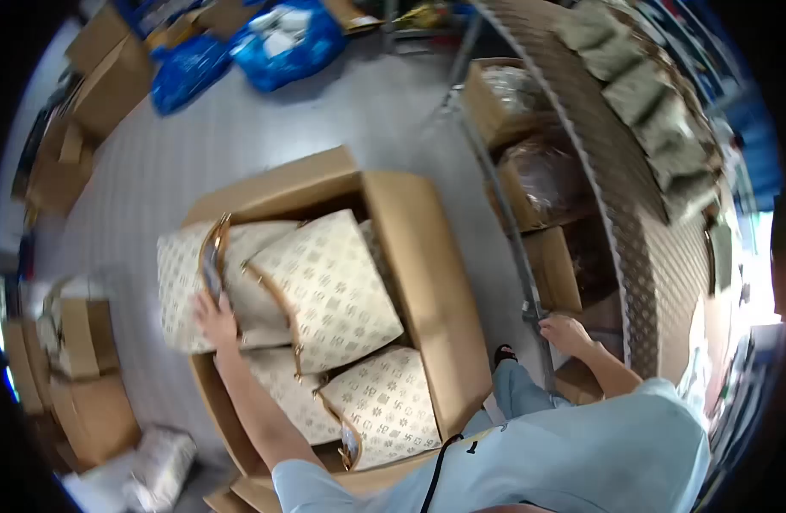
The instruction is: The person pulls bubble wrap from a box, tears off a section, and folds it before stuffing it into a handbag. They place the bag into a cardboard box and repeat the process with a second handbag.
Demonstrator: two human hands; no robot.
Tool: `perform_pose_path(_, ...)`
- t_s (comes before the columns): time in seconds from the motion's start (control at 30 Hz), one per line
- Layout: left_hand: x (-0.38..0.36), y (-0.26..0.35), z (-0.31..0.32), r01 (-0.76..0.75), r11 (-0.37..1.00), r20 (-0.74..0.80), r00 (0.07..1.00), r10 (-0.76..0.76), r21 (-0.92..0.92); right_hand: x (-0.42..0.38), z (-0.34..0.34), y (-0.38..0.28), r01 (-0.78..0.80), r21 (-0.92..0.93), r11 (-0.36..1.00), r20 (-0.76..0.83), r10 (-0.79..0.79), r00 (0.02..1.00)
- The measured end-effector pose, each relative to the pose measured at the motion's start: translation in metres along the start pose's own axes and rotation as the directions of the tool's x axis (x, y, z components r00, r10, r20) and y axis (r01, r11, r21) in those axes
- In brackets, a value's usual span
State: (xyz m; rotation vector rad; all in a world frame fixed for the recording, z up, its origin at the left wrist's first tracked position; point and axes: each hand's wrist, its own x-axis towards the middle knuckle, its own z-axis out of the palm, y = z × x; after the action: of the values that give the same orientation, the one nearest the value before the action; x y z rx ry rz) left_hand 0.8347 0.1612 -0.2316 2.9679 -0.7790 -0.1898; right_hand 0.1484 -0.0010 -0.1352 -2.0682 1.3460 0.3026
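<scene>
A large open cardboard box (423, 282) holds several cream patterned bags with brown straps. My left hand (215, 321) lies on the leftmost bag (181, 286), fingers apart, just below its brown strap (213, 252); this bag reaches over the box's left side. Beside it, a bag (329, 286) lies tilted on top of the others. Another bag (388, 410) rests at the lower right of the box. At the right, my right hand (566, 333) has its fingers curled at the grey metal rail (529, 312) of a table frame.
A brown patterned cloth (615, 162) covers the table on the right, with a row of olive bags (649, 111) on it. Boxes with plastic-wrapped items (542, 175) stand beneath. Blue plastic bags (290, 43) lie at the top; cartons (94, 419) stand at left.
</scene>
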Motion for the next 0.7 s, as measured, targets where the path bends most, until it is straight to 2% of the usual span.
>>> perform_pose_path(0.03, -0.013, 0.026, -0.023, 0.121, 0.992, 0.121, 0.986, -0.116, -0.033, -0.008, -0.004, 0.007, -0.024, -0.032, 0.999, -0.023, 0.023, 0.999)
perform_pose_path(0.07, 0.013, -0.015, 0.019, -0.061, 0.987, -0.079, 0.996, 0.049, -0.152, -0.014, -0.012, 0.013, -0.068, -0.005, 0.998, -0.022, 0.068, 0.997)
perform_pose_path(0.1, 0.011, 0.0, -0.004, 0.093, 0.976, 0.035, 0.996, -0.088, -0.199, -0.023, -0.023, 0.018, -0.109, 0.023, 0.994, -0.013, 0.109, 0.994)
perform_pose_path(0.13, -0.019, 0.046, -0.043, 0.28, 0.96, -0.083, 0.957, -0.279, 0.006, -0.035, -0.037, 0.027, -0.103, 0.053, 0.993, -0.109, 0.109, 0.988)
perform_pose_path(0.17, -0.014, 0.041, -0.039, 0.24, 0.966, -0.218, 0.952, -0.215, 0.093, -0.044, -0.054, 0.039, -0.08, 0.069, 0.994, -0.199, 0.092, 0.976)
perform_pose_path(0.23, -0.042, 0.074, -0.058, 0.043, 0.996, -0.396, 0.916, -0.07, -0.078, -0.064, -0.099, 0.066, -0.14, 0.045, 0.989, -0.465, 0.145, 0.873)
perform_pose_path(0.27, -0.046, 0.076, -0.054, -0.11, 0.974, -0.389, 0.921, 0.025, -0.2, -0.074, -0.125, 0.081, -0.163, -0.033, 0.986, -0.628, 0.107, 0.771)
perform_pose_path(0.3, -0.053, 0.077, -0.05, -0.245, 0.917, -0.393, 0.913, 0.109, -0.315, -0.088, -0.162, 0.084, -0.291, 0.015, 0.957, -0.671, 0.225, 0.707)
perform_pose_path(0.37, -0.077, 0.092, -0.046, -0.304, 0.865, -0.216, 0.948, 0.234, -0.399, -0.096, -0.222, 0.121, -0.402, 0.008, 0.915, -0.817, 0.238, 0.525)
perform_pose_path(0.43, -0.15, 0.159, -0.066, -0.321, 0.591, -0.139, 0.933, 0.333, -0.74, -0.096, -0.288, 0.189, -0.402, 0.032, 0.915, -0.851, 0.236, 0.469)
perform_pose_path(0.5, -0.232, 0.238, -0.113, -0.368, 0.808, -0.077, 0.923, 0.376, -0.46, -0.087, -0.349, 0.231, -0.402, 0.005, 0.916, -0.889, 0.188, 0.417)
perform_pose_path(0.53, -0.255, 0.262, -0.115, -0.372, 0.732, -0.07, 0.91, 0.409, -0.571, -0.079, -0.376, 0.251, -0.399, -0.024, 0.917, -0.904, 0.15, 0.4)
perform_pose_path(0.57, -0.276, 0.289, -0.111, -0.368, 0.64, -0.064, 0.893, 0.446, -0.675, -0.064, -0.393, 0.286, -0.443, -0.072, 0.894, -0.877, 0.155, 0.454)
perform_pose_path(0.6, -0.301, 0.326, -0.116, -0.411, 0.586, -0.086, 0.861, 0.501, -0.698, -0.05, -0.402, 0.315, -0.484, -0.12, 0.867, -0.844, 0.167, 0.509)
perform_pose_path(0.63, -0.333, 0.37, -0.124, -0.445, 0.531, -0.107, 0.829, 0.549, -0.722, -0.06, -0.412, 0.314, -0.42, -0.236, 0.876, -0.739, 0.12, 0.663)
perform_pose_path(0.7, -0.397, 0.463, -0.14, -0.353, 0.372, -0.011, 0.737, 0.675, -0.858, -0.061, -0.414, 0.324, -0.374, -0.251, 0.893, -0.584, 0.169, 0.794)
